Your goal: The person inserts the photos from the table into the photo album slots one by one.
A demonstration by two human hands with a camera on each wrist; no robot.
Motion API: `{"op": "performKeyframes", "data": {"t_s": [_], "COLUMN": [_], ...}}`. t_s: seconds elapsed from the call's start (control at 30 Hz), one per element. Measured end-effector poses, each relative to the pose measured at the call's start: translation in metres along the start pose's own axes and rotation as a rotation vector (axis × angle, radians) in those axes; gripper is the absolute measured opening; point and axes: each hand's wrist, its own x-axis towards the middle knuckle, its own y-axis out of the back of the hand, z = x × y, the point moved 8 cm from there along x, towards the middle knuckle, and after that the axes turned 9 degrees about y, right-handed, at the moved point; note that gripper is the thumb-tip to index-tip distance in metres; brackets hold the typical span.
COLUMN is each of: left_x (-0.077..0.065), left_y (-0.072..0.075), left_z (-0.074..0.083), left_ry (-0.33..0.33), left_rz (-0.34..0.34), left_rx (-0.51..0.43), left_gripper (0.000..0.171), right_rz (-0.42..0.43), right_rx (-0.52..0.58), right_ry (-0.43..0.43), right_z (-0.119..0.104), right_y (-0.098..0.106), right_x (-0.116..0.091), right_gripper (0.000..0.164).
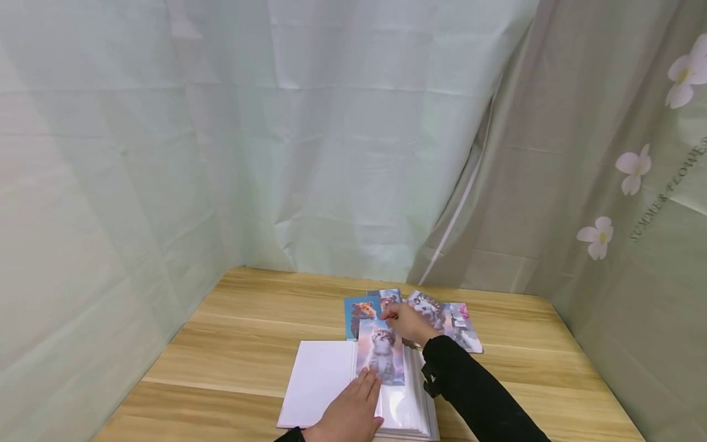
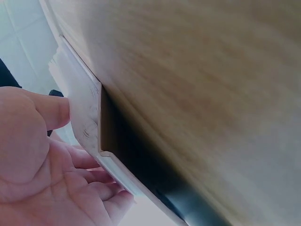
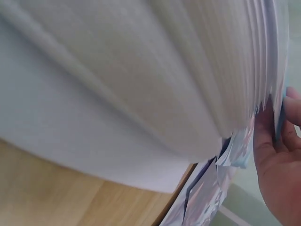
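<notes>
A photo album [image 1: 317,380] lies open on the table, a plain white page at its left and a glossy clear sleeve [image 1: 402,410] at its right. Over the right page lies a kitten picture card [image 1: 381,353], its upper part beyond the page's top edge. My right hand [image 1: 410,323] pinches that card near its top between thumb and fingers; the card's edge [image 3: 281,115] shows there in the right wrist view. With fingers extended, my left hand [image 1: 350,408] rests on the album, fingertips at the card's lower left. The left wrist view shows its palm side beside the album pages [image 2: 77,89].
Behind the album lie a blue animal card [image 1: 356,307] and another card [image 1: 391,294] partly under it. Further animal cards [image 1: 464,328] overlap to the right of my right hand. Curtains [image 1: 342,153] enclose the wooden table [image 1: 232,344] at the back and sides.
</notes>
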Motion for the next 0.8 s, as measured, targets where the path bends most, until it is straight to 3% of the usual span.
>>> {"op": "performKeyframes", "data": {"t_s": [0.23,0.57,0.8], "left_x": [-0.0025,-0.0018,-0.001], "left_y": [0.0012,-0.0004,0.0012], "left_z": [0.0019,0.0004,-0.0004], "left_ry": [-0.023,-0.012,-0.017], "left_rz": [0.06,0.03,0.005], "left_rx": [0.005,-0.003,-0.009], "left_gripper": [0.064,0.064,0.064], "right_rz": [-0.019,-0.044,-0.081], "right_rx": [0.007,0.08,0.094], "right_ry": [0.022,-0.059,-0.068], "right_z": [-0.0053,-0.0034,-0.0047], "right_y": [-0.0022,-0.0017,-0.0043], "right_x": [-0.0001,-0.0046,-0.009], "right_gripper": [0.022,0.026,0.026]}}
